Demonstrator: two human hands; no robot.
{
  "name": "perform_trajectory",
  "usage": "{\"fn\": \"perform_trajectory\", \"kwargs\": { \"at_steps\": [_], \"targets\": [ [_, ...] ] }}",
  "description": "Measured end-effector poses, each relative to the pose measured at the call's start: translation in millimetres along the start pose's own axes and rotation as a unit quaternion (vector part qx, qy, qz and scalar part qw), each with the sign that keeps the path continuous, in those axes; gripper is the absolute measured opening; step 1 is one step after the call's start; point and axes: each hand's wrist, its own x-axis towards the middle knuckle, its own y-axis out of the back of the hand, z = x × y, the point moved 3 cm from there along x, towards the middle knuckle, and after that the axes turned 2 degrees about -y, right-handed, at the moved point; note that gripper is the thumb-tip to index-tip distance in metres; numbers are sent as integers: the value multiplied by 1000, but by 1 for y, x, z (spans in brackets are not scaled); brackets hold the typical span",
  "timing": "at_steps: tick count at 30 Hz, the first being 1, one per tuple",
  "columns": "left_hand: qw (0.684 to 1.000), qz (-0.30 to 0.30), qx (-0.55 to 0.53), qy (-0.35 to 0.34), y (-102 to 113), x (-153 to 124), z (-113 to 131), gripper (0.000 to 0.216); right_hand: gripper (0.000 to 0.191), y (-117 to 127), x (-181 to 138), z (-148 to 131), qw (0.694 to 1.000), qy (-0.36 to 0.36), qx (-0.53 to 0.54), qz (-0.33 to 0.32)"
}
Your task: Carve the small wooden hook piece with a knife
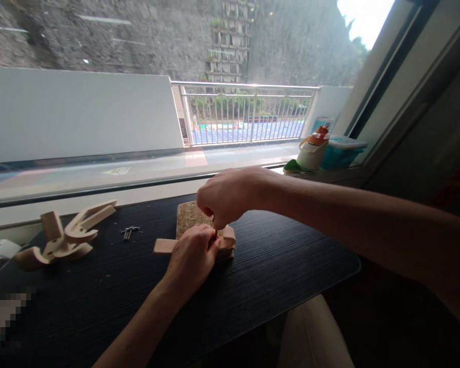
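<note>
My right hand is closed in a fist from above around a tool with a thin dark shaft; its handle is hidden in my fingers. The shaft points down at a pale wooden piece with a straight bar at the left and a curved end at the right. My left hand grips that wooden piece and presses it on a rough brown block. Where the shaft meets the wood is covered by my left fingers.
Several curved wooden pieces lie at the left of the dark table. Between them and the block is a small pile of screws. A bottle and a teal box stand on the windowsill at the right.
</note>
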Motion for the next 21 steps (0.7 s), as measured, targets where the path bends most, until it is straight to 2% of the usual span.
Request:
{"fn": "perform_trajectory", "kwargs": {
  "at_steps": [2,4,6,9,12,16,21],
  "targets": [
    [1000,1,4,5,0,0,0,17,31,2,-1,-5,999,36,-3,1],
    [1000,1,14,15,0,0,0,17,29,1,1,-9,998,63,-7,19],
    [1000,-5,17,24,1,-1,0,17,22,-3,5,-10,998,58,-3,38],
    [1000,-17,-12,-4,2,-1,-2,16,18,-6,10,-5,998,28,18,48],
    [998,-29,-43,-43,4,-2,-4,13,21,-5,8,-1,998,21,53,12],
    [997,-25,-57,-52,3,-2,-7,9,34,-3,0,-1,994,42,85,-49],
    [996,-39,-66,-52,3,1,-4,19,32,-1,-3,-1,996,64,48,-40]
  ]
}}
